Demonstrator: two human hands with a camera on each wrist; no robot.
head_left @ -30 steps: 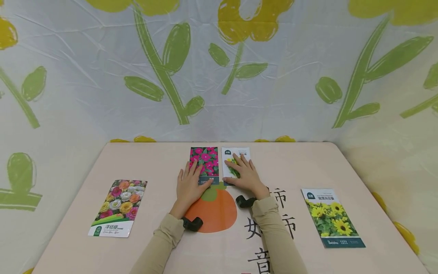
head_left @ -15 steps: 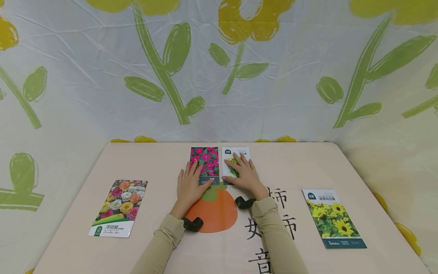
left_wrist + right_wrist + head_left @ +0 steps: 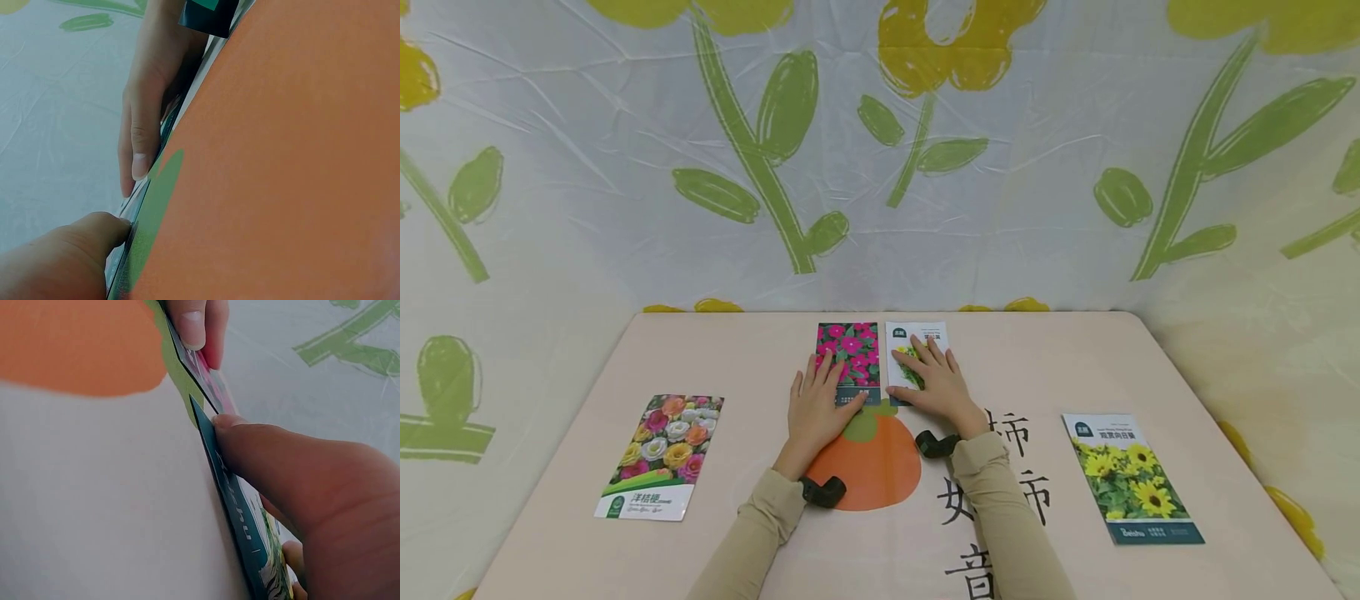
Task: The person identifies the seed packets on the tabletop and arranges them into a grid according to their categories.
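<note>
My left hand (image 3: 815, 408) lies with spread fingers on a seed packet with magenta flowers (image 3: 859, 343), its thumb across the packet's dark green lower band. Just to the right, my right hand (image 3: 942, 385) rests on a white-topped seed packet with yellow flowers (image 3: 898, 343), covering part of its picture. Both packets lie side by side with a narrow gap between them. In the right wrist view, the right thumb (image 3: 250, 440) presses near the corner of the green-banded packet (image 3: 234, 509), and the left fingertips sit beyond it.
A seed packet with multicoloured roselike blooms (image 3: 662, 450) lies at the table's left. On the right is a sunflower seed packet (image 3: 1135, 479). An orange persimmon print (image 3: 880, 467) and black characters (image 3: 1033, 492) mark the table. Flower-patterned cloth (image 3: 970, 233) surrounds it.
</note>
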